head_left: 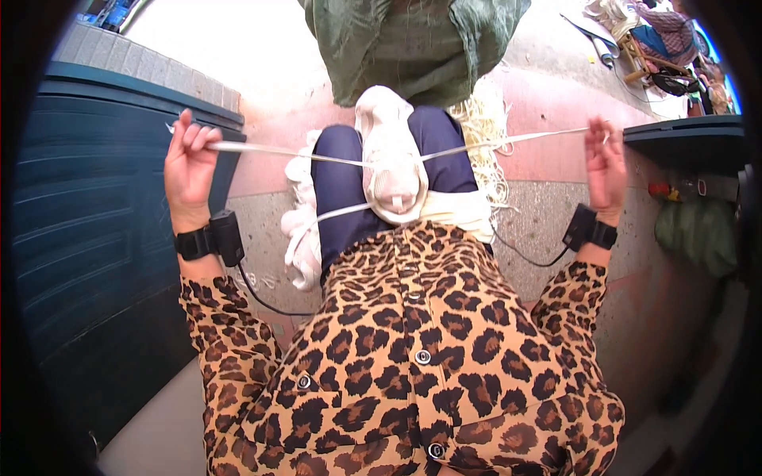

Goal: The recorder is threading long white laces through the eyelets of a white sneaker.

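A white lace-up shoe [395,163] rests on my dark-trousered thighs, its toe pointing away from me. Out to the left, my left hand [190,163] is closed with a white shoelace end [266,149] pinched in its fingers. On the far right, my right hand [606,163] grips the other lace end [524,138]; its fingers are slightly blurred. Both strands stretch taut from the shoe's middle. A looser white strand [337,213] runs from the shoe's near end over my left thigh. Cream cloth [456,210] lies across my right thigh.
Several white shoes [302,230] are heaped left of my legs. Loose cream laces [490,151] hang at the right. A green sack [413,47] stands ahead. Dark blue door panels [119,174] flank my left side. A seated person [671,36] is at far right.
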Demonstrator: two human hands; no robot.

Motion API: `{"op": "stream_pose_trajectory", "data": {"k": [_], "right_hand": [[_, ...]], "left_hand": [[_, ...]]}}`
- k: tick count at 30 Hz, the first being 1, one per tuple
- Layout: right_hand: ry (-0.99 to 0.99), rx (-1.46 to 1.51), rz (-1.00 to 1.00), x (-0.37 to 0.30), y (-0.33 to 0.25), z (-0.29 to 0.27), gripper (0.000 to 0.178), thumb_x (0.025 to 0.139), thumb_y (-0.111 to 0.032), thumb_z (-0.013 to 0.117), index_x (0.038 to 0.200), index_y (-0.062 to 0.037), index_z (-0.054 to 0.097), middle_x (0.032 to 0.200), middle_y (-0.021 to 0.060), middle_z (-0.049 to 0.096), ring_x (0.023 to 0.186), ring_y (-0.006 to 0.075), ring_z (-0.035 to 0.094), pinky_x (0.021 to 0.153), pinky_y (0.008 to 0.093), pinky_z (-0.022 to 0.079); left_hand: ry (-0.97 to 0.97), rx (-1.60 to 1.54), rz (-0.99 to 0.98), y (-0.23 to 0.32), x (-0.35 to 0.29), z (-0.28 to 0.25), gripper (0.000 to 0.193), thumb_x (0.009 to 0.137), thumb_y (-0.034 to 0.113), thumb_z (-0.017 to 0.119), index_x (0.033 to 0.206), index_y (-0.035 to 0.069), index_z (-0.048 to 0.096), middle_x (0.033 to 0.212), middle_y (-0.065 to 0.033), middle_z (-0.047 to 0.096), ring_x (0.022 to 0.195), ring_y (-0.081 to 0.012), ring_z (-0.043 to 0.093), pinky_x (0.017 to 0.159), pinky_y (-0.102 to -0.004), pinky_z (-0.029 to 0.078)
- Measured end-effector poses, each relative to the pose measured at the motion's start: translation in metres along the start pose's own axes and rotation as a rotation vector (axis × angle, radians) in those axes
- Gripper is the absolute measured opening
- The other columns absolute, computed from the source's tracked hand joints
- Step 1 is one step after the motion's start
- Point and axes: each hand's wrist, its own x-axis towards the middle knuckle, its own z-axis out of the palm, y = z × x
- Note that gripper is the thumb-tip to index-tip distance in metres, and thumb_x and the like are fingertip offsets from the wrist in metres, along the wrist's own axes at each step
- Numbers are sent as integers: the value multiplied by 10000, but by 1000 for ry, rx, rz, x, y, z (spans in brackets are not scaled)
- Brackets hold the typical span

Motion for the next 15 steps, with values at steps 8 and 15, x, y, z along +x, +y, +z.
{"op": "stream_pose_trajectory", "data": {"k": [8, 15], "right_hand": [[-455, -1262, -253, -32, 107, 71, 74, 830, -94, 608, 874, -41, 635, 893, 93, 579, 827, 238, 550, 748, 323, 441], [-721, -1215, -43, -48, 155, 120, 110, 817, -109, 571, 833, -18, 631, 862, 128, 634, 900, 300, 572, 808, 362, 444]], "left_hand": [[169, 787, -200, -94, -24, 5, 162, 957, 230, 457, 1000, 83, 508, 625, 78, 349, 499, -5, 303, 402, -164, 221], [-304, 1535, 137, -188, -38, 13, 257, 914, 184, 526, 985, -32, 644, 963, -86, 644, 900, -173, 588, 857, -271, 430]]}}
